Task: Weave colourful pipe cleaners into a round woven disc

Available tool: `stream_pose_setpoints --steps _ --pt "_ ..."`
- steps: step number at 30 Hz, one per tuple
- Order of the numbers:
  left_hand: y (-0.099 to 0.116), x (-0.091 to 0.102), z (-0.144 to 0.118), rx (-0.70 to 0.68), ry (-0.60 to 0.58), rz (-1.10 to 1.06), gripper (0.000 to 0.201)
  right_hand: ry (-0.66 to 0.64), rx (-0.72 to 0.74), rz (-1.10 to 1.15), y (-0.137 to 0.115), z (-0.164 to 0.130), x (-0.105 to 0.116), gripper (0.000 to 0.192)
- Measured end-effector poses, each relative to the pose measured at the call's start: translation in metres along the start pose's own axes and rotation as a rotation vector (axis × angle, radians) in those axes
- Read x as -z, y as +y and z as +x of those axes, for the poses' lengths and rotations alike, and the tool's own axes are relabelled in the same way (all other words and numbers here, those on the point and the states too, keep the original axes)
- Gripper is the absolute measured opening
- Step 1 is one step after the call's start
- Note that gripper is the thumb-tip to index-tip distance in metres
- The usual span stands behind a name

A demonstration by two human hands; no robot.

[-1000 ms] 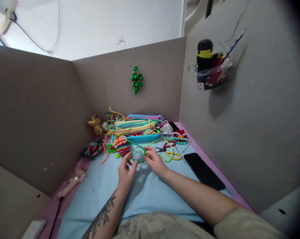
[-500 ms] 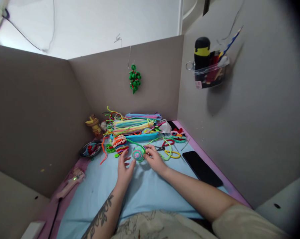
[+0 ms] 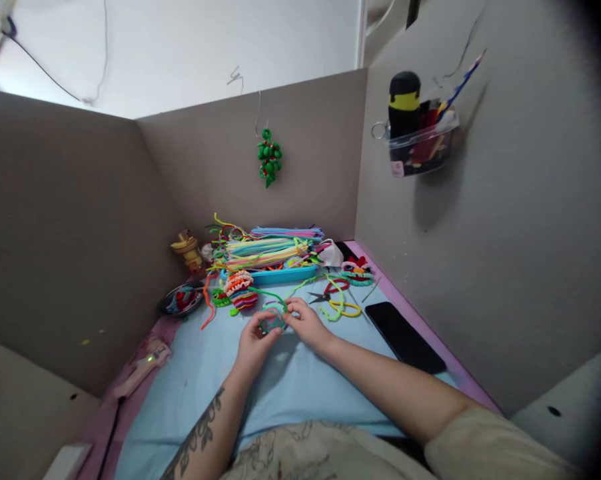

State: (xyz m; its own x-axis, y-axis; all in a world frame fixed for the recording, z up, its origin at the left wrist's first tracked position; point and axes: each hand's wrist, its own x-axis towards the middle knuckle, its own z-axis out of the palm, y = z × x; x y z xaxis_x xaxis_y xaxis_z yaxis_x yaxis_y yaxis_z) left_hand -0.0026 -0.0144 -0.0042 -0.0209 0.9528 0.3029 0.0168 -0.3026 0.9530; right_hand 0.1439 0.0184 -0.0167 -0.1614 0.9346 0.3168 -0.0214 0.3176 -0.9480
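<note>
A round coil of green and pink pipe cleaner (image 3: pixel 271 318) is held just above the light blue cloth. Around its left and lower side, the fingers and thumb of my left hand (image 3: pixel 254 340) are closed. My right hand (image 3: pixel 308 324) pinches at the coil's right edge, where a loose green pipe cleaner (image 3: pixel 266 293) arcs away to the left. My fingers cover part of the coil. Just behind and left stands a striped, rounded pipe-cleaner piece (image 3: pixel 242 291). Scissors (image 3: pixel 338 304) with red and yellow handles lie open right of my right hand.
Bundles of pipe cleaners (image 3: pixel 270 252) fill a blue tray (image 3: pixel 286 275) at the back. A black phone (image 3: pixel 404 337) lies at right, a dark bowl (image 3: pixel 166 308) and pink glue gun (image 3: pixel 141 368) at left. Grey panels (image 3: pixel 310 160) enclose the table.
My left hand has moved right and closed on the coil, its fingers apart before. The coil has shifted slightly left and down and turned, with my right hand still at its edge.
</note>
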Motion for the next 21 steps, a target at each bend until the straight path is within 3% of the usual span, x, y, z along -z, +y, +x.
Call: stream_pose_setpoints --steps 3,10,12,17,21 --pt "-0.005 0.002 0.001 0.049 0.014 0.024 0.026 0.007 -0.007 -0.013 0.002 0.001 0.000 0.018" --pt "-0.008 0.005 0.006 0.215 0.072 -0.190 0.038 0.069 0.038 0.001 0.011 0.010 0.008 0.014" --pt "-0.006 0.006 0.006 0.255 0.066 -0.233 0.039 0.073 0.062 -0.026 0.010 0.012 0.012 0.022" --pt "-0.002 0.004 0.005 0.305 0.044 -0.251 0.041 0.083 0.302 -0.289 -0.003 0.010 0.022 0.047" --pt "0.001 0.004 0.004 0.354 0.025 -0.323 0.040 0.038 0.429 -0.434 -0.008 0.008 0.026 0.042"
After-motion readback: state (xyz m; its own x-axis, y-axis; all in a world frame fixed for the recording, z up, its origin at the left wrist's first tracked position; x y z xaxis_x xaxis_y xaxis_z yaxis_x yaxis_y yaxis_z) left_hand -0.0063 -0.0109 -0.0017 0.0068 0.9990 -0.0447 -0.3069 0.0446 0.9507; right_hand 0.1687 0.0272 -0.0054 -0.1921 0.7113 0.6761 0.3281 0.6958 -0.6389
